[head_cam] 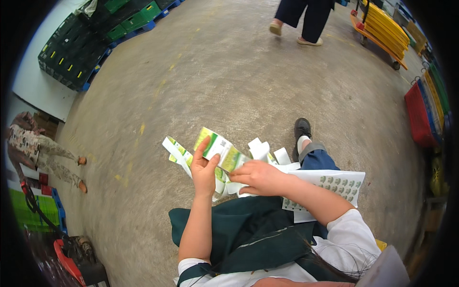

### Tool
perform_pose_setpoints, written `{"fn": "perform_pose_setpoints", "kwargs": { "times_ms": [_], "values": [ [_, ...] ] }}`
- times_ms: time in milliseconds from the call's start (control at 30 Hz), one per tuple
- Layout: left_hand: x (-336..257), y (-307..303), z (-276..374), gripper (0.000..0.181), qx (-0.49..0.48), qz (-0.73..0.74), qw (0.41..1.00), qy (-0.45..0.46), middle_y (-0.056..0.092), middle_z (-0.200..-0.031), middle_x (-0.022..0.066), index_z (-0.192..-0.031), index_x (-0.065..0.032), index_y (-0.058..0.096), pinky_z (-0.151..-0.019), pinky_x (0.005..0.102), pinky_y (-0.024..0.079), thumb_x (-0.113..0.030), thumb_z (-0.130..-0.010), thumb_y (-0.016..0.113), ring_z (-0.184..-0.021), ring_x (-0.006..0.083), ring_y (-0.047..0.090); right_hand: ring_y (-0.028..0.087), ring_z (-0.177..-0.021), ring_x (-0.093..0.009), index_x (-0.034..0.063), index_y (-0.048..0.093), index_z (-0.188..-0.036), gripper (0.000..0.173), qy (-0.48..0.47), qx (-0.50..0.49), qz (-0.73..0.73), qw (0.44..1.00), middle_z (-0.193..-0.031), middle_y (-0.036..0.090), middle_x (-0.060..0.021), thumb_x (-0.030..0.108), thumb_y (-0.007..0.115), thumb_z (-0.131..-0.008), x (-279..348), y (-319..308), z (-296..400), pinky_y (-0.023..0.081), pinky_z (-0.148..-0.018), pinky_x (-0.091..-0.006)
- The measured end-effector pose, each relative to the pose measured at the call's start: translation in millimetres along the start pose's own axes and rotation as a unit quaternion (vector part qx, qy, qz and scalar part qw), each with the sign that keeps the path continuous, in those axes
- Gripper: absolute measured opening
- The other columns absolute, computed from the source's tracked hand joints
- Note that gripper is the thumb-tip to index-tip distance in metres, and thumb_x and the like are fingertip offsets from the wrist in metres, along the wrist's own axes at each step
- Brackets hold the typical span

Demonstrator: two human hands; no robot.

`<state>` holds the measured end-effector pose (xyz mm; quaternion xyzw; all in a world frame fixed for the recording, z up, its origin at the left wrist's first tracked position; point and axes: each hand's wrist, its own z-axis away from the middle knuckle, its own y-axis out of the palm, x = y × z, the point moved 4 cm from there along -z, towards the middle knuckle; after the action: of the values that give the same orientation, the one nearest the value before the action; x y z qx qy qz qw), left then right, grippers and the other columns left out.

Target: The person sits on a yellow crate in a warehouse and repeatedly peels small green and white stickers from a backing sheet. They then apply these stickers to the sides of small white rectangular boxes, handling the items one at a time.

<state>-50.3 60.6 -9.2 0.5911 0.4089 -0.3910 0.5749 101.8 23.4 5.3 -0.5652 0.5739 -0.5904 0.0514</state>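
Note:
My left hand [204, 172] holds a strip of green, yellow and white printed labels [219, 147] between thumb and fingers. Against the lower right end of that strip lies my right hand [258, 177], its fingers partly bent; whether it grips the strip cannot be told. Beyond and under both hands, more white-backed label strips [257, 147] lie in loose curls, one tail reaching out to the left. Under my right forearm rests a white sheet with rows of small green prints [337, 184], on my lap over a dark green apron [229, 222].
Stacked black crates [71, 53] stand on blue pallets at the upper left. One person [36, 143] is at left by a red pallet jack [68, 262]; another person's legs [304, 18] are ahead. An orange trolley [383, 39] and coloured baskets [419, 114] stand at right.

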Motion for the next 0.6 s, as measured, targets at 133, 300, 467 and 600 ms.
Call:
{"fn": "perform_pose_setpoints", "kwargs": {
  "times_ms": [133,300,467,600],
  "values": [
    [-9.1,-9.9,-1.7,0.046,-0.036,-0.196,0.971,0.13,0.055,-0.113,0.0125,-0.124,-0.0031,0.048,-0.082,0.0286,0.045,0.007,-0.08,0.053,-0.097,0.0175,0.056,0.058,-0.096,-0.028,0.0089,0.063,-0.101,0.032,-0.027,-0.162,-0.056,0.985,-0.105,0.062,-0.0054,0.019,0.07,-0.072,3.7,-24.8,3.6,0.046,-0.082,-0.0372],
    [37.4,44.5,19.4,0.048,0.181,-0.486,0.822,0.234,0.057,-0.107,0.0168,-0.123,-0.0045,0.05,-0.078,0.0312,0.044,-0.001,-0.076,0.061,-0.094,0.0278,0.056,0.062,-0.085,-0.018,0.0008,0.061,-0.099,0.022,0.019,-0.356,-0.231,0.905,-0.097,0.062,-0.0112,0.002,0.06,-0.077,-4.1,-74.8,17.5,0.049,-0.073,-0.029],
    [75.0,115.7,66.1,0.03,0.31,-0.302,0.881,-0.19,0.062,-0.087,0.0035,-0.101,-0.0004,0.058,-0.069,0.0223,0.044,-0.012,-0.075,0.068,-0.077,0.0099,0.057,0.06,-0.083,-0.014,-0.0002,0.058,-0.102,0.019,0.001,-0.39,-0.42,0.819,-0.097,0.061,-0.0115,0.002,0.054,-0.084,-0.9,-87.0,29.1,0.048,-0.074,-0.0272],
    [63.9,107.5,64.1,0.014,0.198,-0.165,0.957,-0.133,0.062,-0.078,0.002,-0.09,0.0,0.062,-0.062,0.0206,0.043,-0.008,-0.079,0.063,-0.07,0.0076,0.055,0.059,-0.089,-0.016,0.0013,0.059,-0.101,0.019,0.046,-0.308,-0.367,0.877,-0.102,0.06,-0.0115,0.004,0.058,-0.082,26.0,-136.4,58.8,0.048,-0.078,-0.0286]
  ]
}}
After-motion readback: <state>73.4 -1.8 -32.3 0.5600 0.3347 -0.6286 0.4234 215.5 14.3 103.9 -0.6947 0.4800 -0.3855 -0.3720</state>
